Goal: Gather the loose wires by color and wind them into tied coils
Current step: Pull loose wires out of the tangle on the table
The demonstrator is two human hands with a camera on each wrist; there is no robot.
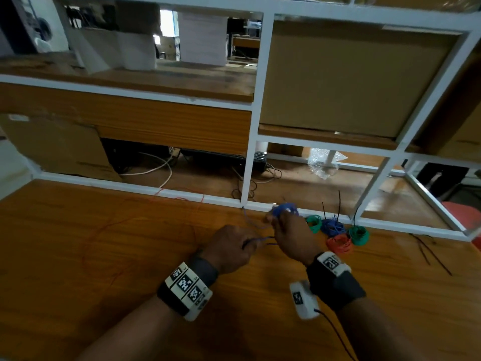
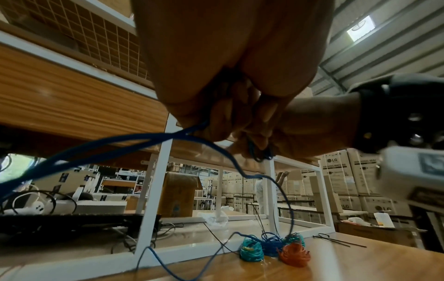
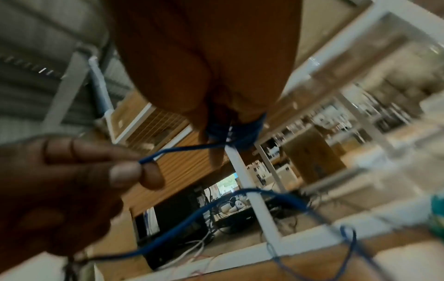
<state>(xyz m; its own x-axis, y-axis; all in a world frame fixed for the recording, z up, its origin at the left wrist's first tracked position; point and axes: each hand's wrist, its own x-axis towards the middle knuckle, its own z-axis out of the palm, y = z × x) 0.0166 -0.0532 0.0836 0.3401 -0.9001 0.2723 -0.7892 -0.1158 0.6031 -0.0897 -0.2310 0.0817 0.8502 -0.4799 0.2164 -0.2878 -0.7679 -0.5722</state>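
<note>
- Near the tabletop's (image 1: 78,256) far edge, the right hand (image 1: 291,235) is clamped on a small blue coil (image 1: 285,209).
- The left hand (image 1: 229,247) pinches the blue wire (image 2: 100,146), seemingly near its free end.
- The wire looks light, limp and springy; hold it close beside the coil.
</note>
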